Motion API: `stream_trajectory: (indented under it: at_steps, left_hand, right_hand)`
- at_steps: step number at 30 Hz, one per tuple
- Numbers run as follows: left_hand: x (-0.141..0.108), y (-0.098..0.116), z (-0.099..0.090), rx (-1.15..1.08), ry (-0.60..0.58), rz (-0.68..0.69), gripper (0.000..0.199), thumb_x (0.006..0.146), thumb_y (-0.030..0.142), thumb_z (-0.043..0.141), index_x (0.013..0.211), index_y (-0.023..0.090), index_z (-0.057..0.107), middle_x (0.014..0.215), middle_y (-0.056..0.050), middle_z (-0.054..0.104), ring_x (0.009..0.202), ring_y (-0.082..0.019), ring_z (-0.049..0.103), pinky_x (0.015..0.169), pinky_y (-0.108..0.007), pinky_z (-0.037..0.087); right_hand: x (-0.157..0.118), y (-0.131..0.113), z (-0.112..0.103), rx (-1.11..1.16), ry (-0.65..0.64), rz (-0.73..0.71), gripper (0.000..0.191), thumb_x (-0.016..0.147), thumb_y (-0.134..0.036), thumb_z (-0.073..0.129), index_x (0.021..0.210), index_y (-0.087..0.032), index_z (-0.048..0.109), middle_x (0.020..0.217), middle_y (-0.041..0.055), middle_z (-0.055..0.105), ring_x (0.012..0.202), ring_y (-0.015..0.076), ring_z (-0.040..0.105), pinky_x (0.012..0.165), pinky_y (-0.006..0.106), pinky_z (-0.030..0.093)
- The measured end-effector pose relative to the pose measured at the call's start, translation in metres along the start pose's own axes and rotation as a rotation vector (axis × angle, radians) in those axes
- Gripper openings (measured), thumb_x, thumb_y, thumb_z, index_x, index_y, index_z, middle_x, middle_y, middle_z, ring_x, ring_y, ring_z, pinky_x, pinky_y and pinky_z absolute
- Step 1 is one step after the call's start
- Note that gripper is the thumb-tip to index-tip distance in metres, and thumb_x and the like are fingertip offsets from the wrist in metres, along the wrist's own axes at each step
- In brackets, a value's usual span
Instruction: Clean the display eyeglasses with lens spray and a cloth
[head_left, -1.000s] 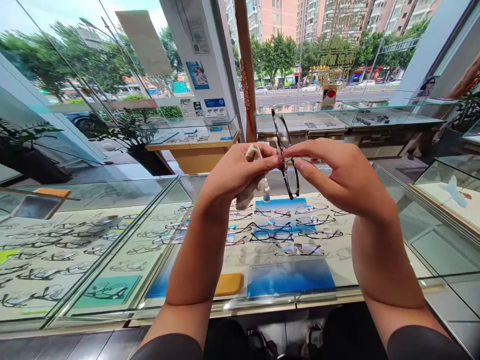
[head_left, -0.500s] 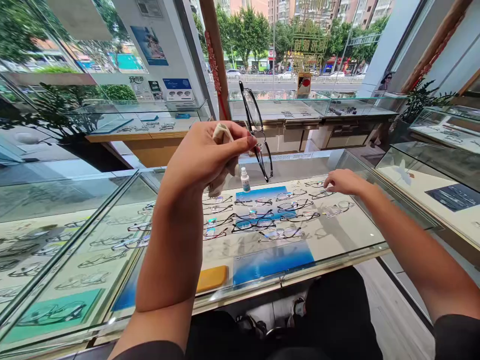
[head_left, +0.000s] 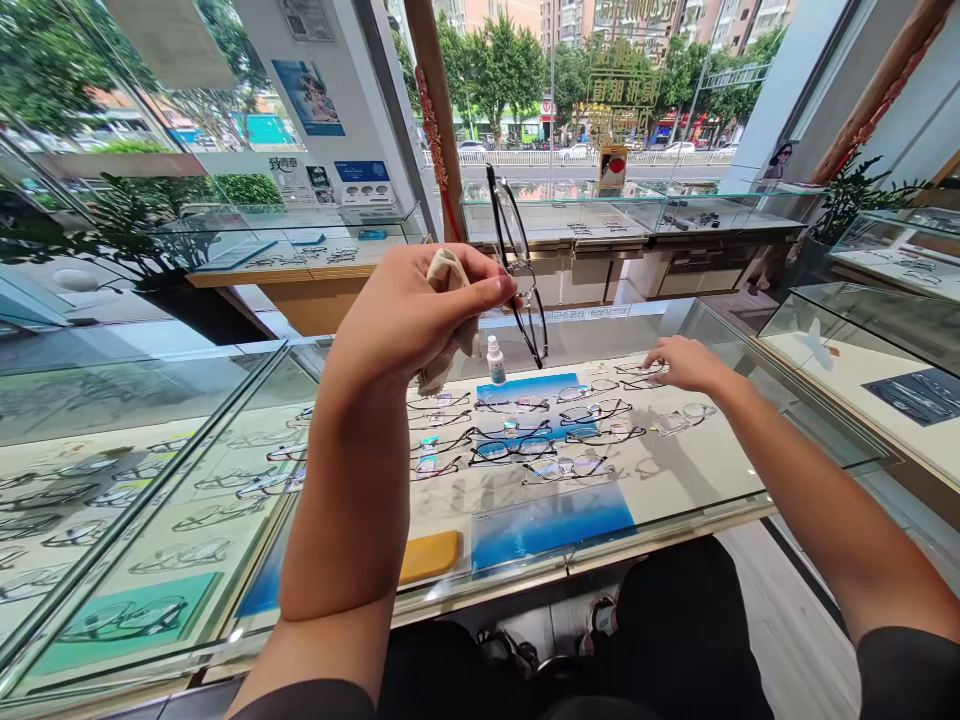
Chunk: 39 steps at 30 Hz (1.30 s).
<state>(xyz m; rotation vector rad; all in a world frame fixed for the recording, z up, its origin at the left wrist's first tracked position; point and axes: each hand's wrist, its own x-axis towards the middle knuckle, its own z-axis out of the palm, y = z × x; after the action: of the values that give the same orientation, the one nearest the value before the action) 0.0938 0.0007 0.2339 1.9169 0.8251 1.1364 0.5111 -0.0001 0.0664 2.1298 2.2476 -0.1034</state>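
Note:
My left hand (head_left: 442, 310) is raised over the glass counter (head_left: 420, 505), pinching a pair of black-rimmed eyeglasses (head_left: 534, 310) at the bridge between thumb and fingers. The glasses hang tilted, almost vertical. A beige cleaning cloth (head_left: 448, 265) is bunched in the same hand, partly hidden by the palm and fingers. Farther right, my right hand (head_left: 686, 362) rests at the counter with fingers loosely bent and apart, holding nothing visible. Its fingertips overlap a pair of glasses (head_left: 641, 383) in my view; contact cannot be made out.
A small white bottle (head_left: 496, 362) stands behind several rows of eyeglasses (head_left: 512, 452). Near the front edge lies a yellow case (head_left: 431, 557) beside a blue sheet (head_left: 551, 525). Other glass display cases flank the counter, one at left (head_left: 112, 500) and one at right (head_left: 885, 350).
The eyeglasses in my left hand have turned slightly, with the lenses now at a different angle. The whole scene has shifted a little to the right. My right hand stays at the same spot.

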Motion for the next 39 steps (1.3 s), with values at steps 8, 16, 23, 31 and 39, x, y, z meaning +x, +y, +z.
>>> stream_trajectory:
  at_steps: [8,16,23,31,39]
  left_hand:
    - [-0.001,-0.003,-0.002,-0.057,-0.029,0.018,0.027,0.083,0.039,0.090,0.084,0.018,0.073,0.085,-0.004,0.079,0.066,-0.011,0.061,0.054,-0.025,0.044]
    - [-0.003,0.004,-0.002,-0.076,-0.050,0.019,0.020,0.086,0.031,0.086,0.081,0.017,0.072,0.081,-0.002,0.077,0.056,-0.005,0.053,0.046,-0.022,0.039]
    - [-0.005,0.008,0.000,-0.052,-0.053,0.033,0.017,0.085,0.026,0.084,0.077,0.019,0.072,0.083,-0.003,0.077,0.076,-0.012,0.068,0.058,-0.023,0.050]
    - [-0.004,0.006,0.000,-0.063,-0.065,0.051,0.015,0.083,0.029,0.084,0.076,0.021,0.072,0.080,-0.002,0.076,0.071,-0.011,0.065,0.056,-0.023,0.049]
    - [-0.003,0.000,-0.003,0.061,-0.033,0.049,0.021,0.082,0.040,0.084,0.080,0.022,0.073,0.064,-0.004,0.069,0.065,-0.018,0.070,0.050,-0.026,0.051]
  right_hand:
    - [-0.004,-0.081,0.008,0.203,-0.006,-0.499,0.028,0.093,-0.049,0.075,0.111,-0.030,0.085,0.156,0.0040,0.065,0.148,0.0379,0.051,0.119,0.058,0.041]
    - [-0.009,-0.083,0.009,0.220,-0.112,-0.459,0.058,0.080,-0.076,0.079,0.113,-0.029,0.082,0.154,0.0097,0.065,0.145,0.0412,0.054,0.118,0.058,0.040]
    - [-0.020,-0.083,-0.001,0.223,-0.152,-0.443,0.060,0.081,-0.079,0.076,0.114,-0.028,0.081,0.160,0.0089,0.060,0.151,0.0425,0.046,0.122,0.059,0.037]
    - [-0.024,-0.085,0.002,0.196,-0.147,-0.460,0.044,0.080,-0.058,0.084,0.111,-0.027,0.080,0.158,0.0100,0.061,0.148,0.0406,0.051,0.121,0.059,0.038]
    - [-0.004,-0.083,0.008,0.205,-0.108,-0.490,0.029,0.081,-0.047,0.083,0.102,-0.027,0.080,0.147,0.0085,0.070,0.142,0.0381,0.057,0.116,0.055,0.044]
